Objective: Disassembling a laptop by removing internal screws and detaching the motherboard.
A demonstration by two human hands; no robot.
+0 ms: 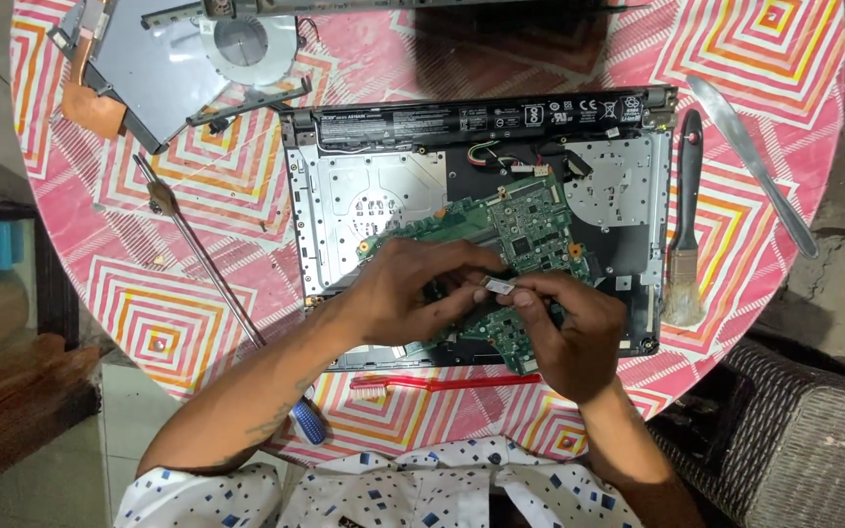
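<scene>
Small silvery card (497, 285), pinched between my left hand (413, 293) and right hand (569, 328), both closed on it, just above the green circuit board (525, 230). Beneath lies the opened laptop base (364, 196); I judge a light, level hold best.

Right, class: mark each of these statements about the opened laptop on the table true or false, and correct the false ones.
1. Both hands meet over the green circuit board. True.
2. The paintbrush lies left of the laptop chassis. False: it lies to its right.
3. The red toothbrush lies along the near edge of the chassis. True.
4. The left hand grips the blue-handled screwdriver. False: the screwdriver lies under the left forearm, and the fingers meet the right hand at a small silver part.
</scene>
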